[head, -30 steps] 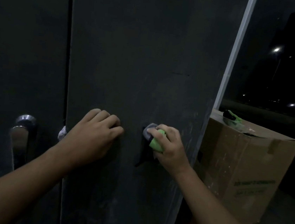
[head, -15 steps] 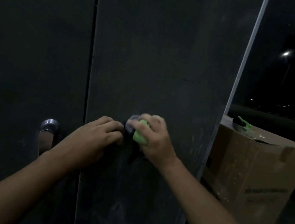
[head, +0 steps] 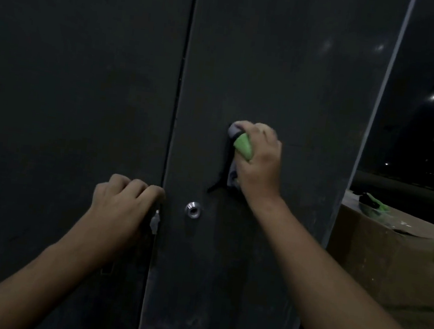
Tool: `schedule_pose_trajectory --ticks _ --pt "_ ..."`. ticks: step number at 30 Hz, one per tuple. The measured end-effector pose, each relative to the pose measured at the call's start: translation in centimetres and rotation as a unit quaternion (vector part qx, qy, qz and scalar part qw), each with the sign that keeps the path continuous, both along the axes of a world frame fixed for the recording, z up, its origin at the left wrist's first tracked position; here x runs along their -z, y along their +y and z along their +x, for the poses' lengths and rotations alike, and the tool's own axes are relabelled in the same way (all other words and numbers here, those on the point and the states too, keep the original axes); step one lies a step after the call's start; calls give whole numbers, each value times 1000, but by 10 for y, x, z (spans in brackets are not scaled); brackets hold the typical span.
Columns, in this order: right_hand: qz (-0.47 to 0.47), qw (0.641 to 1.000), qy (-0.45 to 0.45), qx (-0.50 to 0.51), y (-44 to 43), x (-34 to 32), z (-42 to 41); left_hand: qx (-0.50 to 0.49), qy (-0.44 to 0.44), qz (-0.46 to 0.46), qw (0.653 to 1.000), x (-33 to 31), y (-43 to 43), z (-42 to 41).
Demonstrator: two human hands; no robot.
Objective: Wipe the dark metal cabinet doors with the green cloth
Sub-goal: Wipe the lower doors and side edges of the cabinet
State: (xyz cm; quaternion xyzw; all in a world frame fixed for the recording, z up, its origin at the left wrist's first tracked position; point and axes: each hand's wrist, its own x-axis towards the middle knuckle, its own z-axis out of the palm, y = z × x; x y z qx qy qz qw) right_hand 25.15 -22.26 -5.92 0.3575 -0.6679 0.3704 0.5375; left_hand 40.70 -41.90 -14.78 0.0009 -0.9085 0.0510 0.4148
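In the head view the right hand (head: 260,166) grips the bunched green cloth (head: 243,145) against the right door (head: 289,64), with a round lock (head: 193,209) below-left of the grip. Further down-left, the left hand (head: 119,207) curls at the seam by the left door (head: 69,93); I cannot tell whether it holds anything. Pale smears show below the grip, so much wiping seems left.

cabinet doors (head: 276,63) plain charcoal with faint pale smears; cloth (head: 243,145) bright green and grey; keyhole ring (head: 192,209) silver; cardboard box (head: 388,265) brown, thing (head: 373,202) on its top green and black
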Motion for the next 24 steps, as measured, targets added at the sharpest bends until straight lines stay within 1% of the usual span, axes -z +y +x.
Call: schedule_pose_trajectory --ticks 2,4,6,8,10,11,12,14,15,17,19,21,24 --pt "73 997 36 -13 -15 16 11 -9 -12 82 996 6 -1 5" --pt "147 986 72 -28 -19 39 13 -2 19 112 994 20 -2 9" --pt "240 965 105 -22 -14 63 12 27 58 157 985 27 1 15" --pt "321 938 133 -13 -5 73 14 30 45 175 983 26 2 21" --pt "348 924 159 -10 3 62 13 44 20 204 978 19 -1 25" --pt "335 929 157 -8 4 51 13 52 -2 223 973 13 -5 28" --pt "298 944 141 -8 4 37 11 63 -19 239 969 7 -9 30" --pt "174 981 85 -13 -1 2 11 77 -51 250 964 -1 -16 32" --pt "106 992 59 -11 -5 -17 12 77 -69 258 961 -7 -16 34" --pt "3 1000 24 -7 -13 -54 15 65 -87 259 960 -14 -14 36" --pt "-55 998 9 -5 -23 -84 21 59 -95 262 959 -17 -13 36" --pt "-48 999 13 12 -36 -94 28 68 -86 284 953 -16 -15 34" --pt "59 997 57 0 -51 -72 39 72 -85 309 945 -12 -16 35"
